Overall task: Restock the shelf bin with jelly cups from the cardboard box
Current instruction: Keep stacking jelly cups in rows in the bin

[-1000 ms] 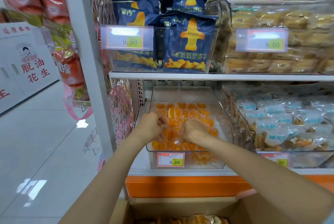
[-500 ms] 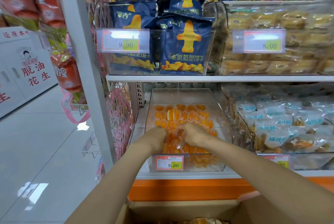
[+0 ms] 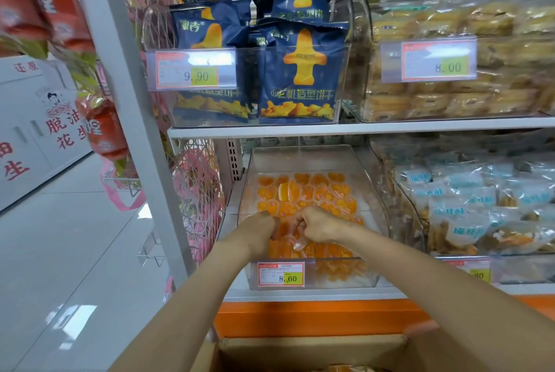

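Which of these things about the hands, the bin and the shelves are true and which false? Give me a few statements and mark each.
1. The left hand and right hand both reach into the bin of jelly cups. True.
2. That bin's price tag reads 9.90. False: it reads 8.60.
3. Blue snack bags stand on the shelf above. True.
4. The cardboard box sits on the top shelf. False: it is low down, beneath the arms.
5. The jelly cups are green. False: they are orange.
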`<move>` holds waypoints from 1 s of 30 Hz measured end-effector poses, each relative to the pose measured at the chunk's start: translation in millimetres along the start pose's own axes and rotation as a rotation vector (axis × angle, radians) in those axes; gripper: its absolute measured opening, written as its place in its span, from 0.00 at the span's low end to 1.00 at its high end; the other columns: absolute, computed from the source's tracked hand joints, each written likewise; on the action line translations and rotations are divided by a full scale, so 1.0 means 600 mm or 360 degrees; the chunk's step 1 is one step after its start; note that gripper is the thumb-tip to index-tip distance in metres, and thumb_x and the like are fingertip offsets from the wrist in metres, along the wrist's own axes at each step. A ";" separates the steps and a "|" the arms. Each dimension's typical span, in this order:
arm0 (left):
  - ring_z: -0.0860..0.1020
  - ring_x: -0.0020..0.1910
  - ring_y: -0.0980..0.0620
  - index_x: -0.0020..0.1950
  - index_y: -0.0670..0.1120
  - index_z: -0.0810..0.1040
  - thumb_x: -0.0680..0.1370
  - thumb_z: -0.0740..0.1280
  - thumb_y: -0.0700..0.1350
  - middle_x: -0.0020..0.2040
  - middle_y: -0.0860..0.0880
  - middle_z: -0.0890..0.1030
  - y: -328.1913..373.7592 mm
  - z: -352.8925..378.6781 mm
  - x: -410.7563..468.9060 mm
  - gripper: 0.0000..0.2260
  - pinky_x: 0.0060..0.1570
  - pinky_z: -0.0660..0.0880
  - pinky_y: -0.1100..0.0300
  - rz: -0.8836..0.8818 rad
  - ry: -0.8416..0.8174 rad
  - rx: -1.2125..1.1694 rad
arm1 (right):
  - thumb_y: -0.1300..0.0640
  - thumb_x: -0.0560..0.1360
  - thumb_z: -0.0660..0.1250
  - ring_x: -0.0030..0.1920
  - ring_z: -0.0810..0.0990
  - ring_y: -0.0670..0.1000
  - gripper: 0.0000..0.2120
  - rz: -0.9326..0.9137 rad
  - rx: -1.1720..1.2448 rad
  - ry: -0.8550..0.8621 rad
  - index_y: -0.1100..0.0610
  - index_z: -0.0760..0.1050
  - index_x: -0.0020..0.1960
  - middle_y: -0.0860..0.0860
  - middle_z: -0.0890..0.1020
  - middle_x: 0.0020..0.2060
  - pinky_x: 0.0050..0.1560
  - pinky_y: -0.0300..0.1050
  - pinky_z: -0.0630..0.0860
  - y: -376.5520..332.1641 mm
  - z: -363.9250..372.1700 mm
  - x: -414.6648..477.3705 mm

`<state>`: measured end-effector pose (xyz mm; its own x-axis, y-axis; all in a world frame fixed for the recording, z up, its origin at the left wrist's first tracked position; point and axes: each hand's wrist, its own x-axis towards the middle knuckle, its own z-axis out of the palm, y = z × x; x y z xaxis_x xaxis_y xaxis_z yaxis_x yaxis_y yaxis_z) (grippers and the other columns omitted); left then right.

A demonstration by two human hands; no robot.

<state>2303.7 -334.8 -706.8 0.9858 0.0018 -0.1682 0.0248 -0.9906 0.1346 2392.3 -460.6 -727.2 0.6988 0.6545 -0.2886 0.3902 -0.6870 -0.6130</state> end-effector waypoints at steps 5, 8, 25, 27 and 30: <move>0.71 0.61 0.42 0.60 0.40 0.73 0.75 0.62 0.32 0.62 0.40 0.70 0.001 0.004 0.002 0.14 0.55 0.69 0.57 -0.0022 0.0030 0.0037 | 0.69 0.69 0.72 0.38 0.72 0.44 0.16 -0.0015 0.0044 0.0010 0.49 0.74 0.34 0.44 0.74 0.33 0.41 0.37 0.72 0.005 -0.004 0.006; 0.71 0.61 0.42 0.61 0.40 0.72 0.75 0.62 0.31 0.62 0.40 0.70 -0.001 0.004 0.004 0.15 0.55 0.69 0.57 -0.0002 0.0002 0.0026 | 0.69 0.69 0.73 0.39 0.73 0.44 0.15 -0.0010 0.0091 0.0027 0.50 0.75 0.35 0.44 0.75 0.34 0.41 0.36 0.73 0.008 -0.007 0.007; 0.76 0.50 0.51 0.55 0.43 0.77 0.75 0.69 0.42 0.53 0.47 0.79 -0.021 -0.038 -0.002 0.10 0.46 0.70 0.65 0.0157 0.0291 -0.0403 | 0.56 0.70 0.74 0.48 0.78 0.50 0.12 0.0062 0.0120 0.0882 0.51 0.77 0.53 0.49 0.79 0.46 0.45 0.40 0.71 0.007 -0.060 0.038; 0.76 0.48 0.53 0.54 0.46 0.77 0.74 0.70 0.47 0.53 0.50 0.78 -0.035 -0.050 -0.007 0.10 0.49 0.73 0.60 0.0217 0.0516 -0.0426 | 0.55 0.70 0.74 0.56 0.78 0.53 0.21 0.0033 0.0123 0.0830 0.52 0.74 0.61 0.51 0.80 0.54 0.52 0.42 0.75 0.006 -0.071 0.056; 0.73 0.55 0.50 0.56 0.47 0.77 0.73 0.68 0.52 0.55 0.50 0.76 -0.060 -0.045 -0.011 0.15 0.55 0.72 0.54 0.0237 0.0700 -0.0385 | 0.51 0.67 0.76 0.62 0.75 0.54 0.33 0.0027 -0.0045 0.0614 0.53 0.68 0.68 0.52 0.76 0.63 0.59 0.44 0.73 0.000 -0.066 0.077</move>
<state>2300.8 -295.8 -684.3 0.9569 -0.0280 0.2892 -0.1348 -0.9245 0.3565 2448.3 -443.0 -711.7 0.8773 0.4800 0.0027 0.3894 -0.7084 -0.5887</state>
